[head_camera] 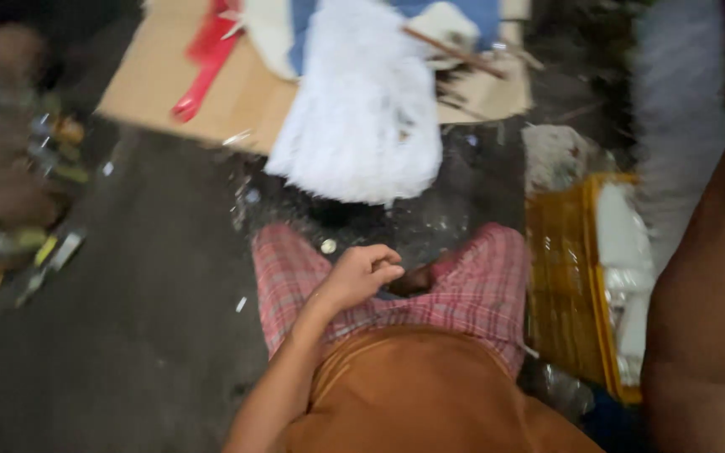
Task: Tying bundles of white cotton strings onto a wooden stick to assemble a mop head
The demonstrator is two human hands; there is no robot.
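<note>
The left hand [361,275] rests curled on the plaid shorts [295,281], its grip loosely together on nothing I can see, while the nearest thing, a white fluffy bundle [362,126] on the floor just ahead, looks light, soft, best gathered by a handful; the right hand is out of view.

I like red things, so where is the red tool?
In the head view, the red tool lies at the top left on the brown cardboard, just left of the white fluffy heap.
</note>
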